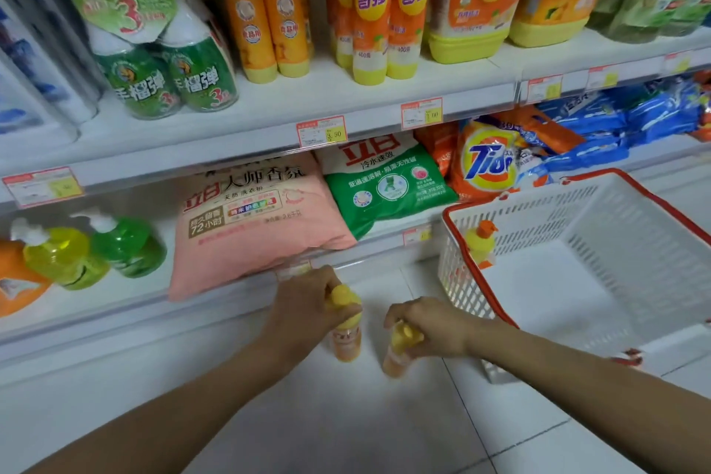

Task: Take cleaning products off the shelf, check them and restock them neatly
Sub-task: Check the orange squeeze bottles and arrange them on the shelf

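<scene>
Two small orange dish-soap bottles with yellow caps stand close together over the white floor tiles in front of the shelf. My left hand (307,304) grips the cap of the left bottle (346,342). My right hand (434,327) grips the cap of the right bottle (396,358), which tilts a little. Whether the bottles touch the floor I cannot tell. A third such bottle (481,242) stands in the near left corner of the white basket (623,273) with a red rim.
The top shelf (346,104) carries orange and yellow detergent bottles (369,11) and green toilet-cleaner packs (169,73). Below lie a pink powder bag (254,219), a green bag (384,185), a Tide bag (488,165) and green pump bottles (127,246).
</scene>
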Demonstrator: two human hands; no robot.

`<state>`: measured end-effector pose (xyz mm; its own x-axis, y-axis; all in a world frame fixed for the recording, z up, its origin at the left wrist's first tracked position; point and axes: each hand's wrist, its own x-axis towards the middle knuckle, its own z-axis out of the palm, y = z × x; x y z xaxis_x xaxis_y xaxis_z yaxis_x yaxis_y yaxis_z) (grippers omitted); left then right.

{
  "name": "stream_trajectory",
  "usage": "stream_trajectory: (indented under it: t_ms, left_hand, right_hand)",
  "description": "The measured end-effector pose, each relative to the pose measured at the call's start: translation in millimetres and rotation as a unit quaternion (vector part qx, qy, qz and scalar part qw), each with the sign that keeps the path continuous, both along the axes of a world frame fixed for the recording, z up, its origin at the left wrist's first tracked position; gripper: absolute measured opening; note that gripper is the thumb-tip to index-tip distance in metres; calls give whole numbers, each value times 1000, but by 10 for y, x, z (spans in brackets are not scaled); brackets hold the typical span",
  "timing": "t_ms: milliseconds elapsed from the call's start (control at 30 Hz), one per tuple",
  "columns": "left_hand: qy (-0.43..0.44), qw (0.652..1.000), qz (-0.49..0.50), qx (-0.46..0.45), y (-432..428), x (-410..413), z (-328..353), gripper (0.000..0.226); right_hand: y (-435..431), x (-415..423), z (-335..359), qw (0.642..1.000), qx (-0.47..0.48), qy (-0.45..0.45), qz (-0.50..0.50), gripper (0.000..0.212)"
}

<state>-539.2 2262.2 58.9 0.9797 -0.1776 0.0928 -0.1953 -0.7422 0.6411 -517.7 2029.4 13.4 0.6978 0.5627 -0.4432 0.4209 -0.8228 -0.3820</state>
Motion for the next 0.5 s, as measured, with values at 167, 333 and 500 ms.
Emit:
stream_trajectory:
  t_ms: [167, 333, 500]
  left_hand:
    - [64, 997, -38, 4, -54, -203, -501, 33]
    - [66, 992, -104, 9, -101, -337, -813, 46]
    - [52, 988, -140, 39, -135, -400, -921, 50]
  right_hand:
    - [-144, -88, -143, 997, 36, -60, 28, 21]
    - [-119, -106, -75, 996, 28, -60, 52, 23]
    - [-7, -183, -7, 995, 36, -60, 72, 25]
